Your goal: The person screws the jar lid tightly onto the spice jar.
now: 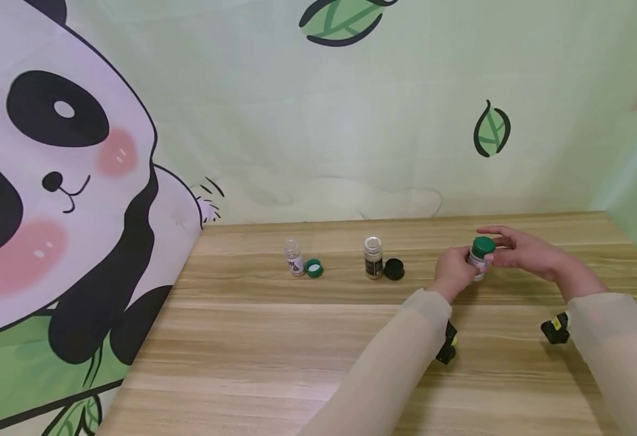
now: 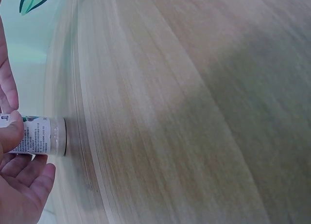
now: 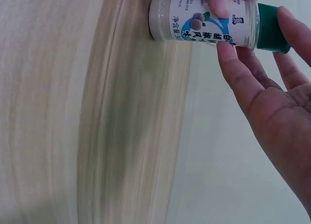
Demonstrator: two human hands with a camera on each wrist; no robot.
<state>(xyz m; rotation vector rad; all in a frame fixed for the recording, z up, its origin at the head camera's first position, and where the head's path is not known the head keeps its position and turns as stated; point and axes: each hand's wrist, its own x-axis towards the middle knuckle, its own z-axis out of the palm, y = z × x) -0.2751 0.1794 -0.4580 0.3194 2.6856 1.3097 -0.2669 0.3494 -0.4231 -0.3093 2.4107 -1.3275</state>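
Head view: a clear bottle (image 1: 294, 260) and a dark-labelled bottle (image 1: 373, 260) stand uncapped beside a green lid (image 1: 314, 268) and black lid (image 1: 394, 269); their contents are unclear. Toward the table's (image 1: 242, 351) right, the left hand (image 1: 452, 272) grips an upright jar (image 3: 201, 22); the right hand (image 1: 531, 251) touches its cap (image 3: 271, 28) and label, but whether it pinches I cannot tell.

1. The left hand (image 1: 453, 272) hides part of the right bottle (image 1: 478, 261) from the head camera.
2. The left wrist view cuts off that bottle's cap (image 1: 484, 246).
3. Print on the left bottle (image 1: 295, 265) and middle bottle (image 1: 373, 265) is too small to read.
4. Both sleeves (image 1: 384, 357) run past the head view's near edge.
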